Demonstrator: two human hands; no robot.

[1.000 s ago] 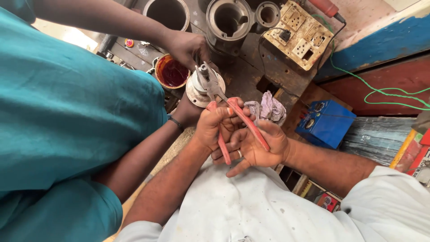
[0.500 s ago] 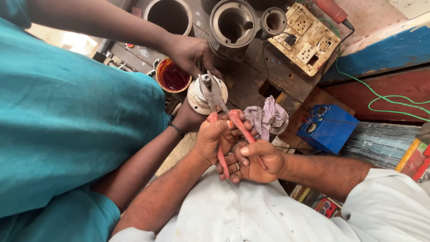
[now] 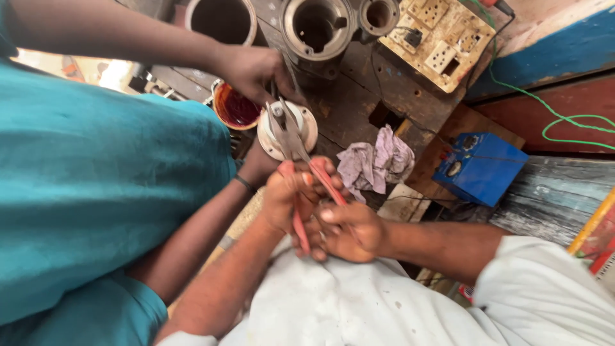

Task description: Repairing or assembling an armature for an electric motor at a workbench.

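Observation:
Both my hands grip a pair of pliers point(image 3: 290, 134) with red handles. My left hand point(image 3: 282, 195) wraps one handle and my right hand point(image 3: 355, 230) closes over the other from the right. The metal jaws rest on the middle of a round white motor cover point(image 3: 309, 125). A person in a teal shirt holds that cover: one hand point(image 3: 256, 70) is above it, the other hand point(image 3: 256, 168) supports it from below.
A tin of red liquid point(image 3: 234, 106) sits just left of the cover. On the dark workbench are a crumpled rag point(image 3: 375, 163), a grey motor housing point(image 3: 317, 29), a socket board point(image 3: 439, 41) and a blue meter box point(image 3: 480, 166). A green wire point(image 3: 564, 122) loops at the right.
The pliers' jaws have stayed on the white cover with both my hands on the handles. The view has tilted, so the bench items sit higher in the frame.

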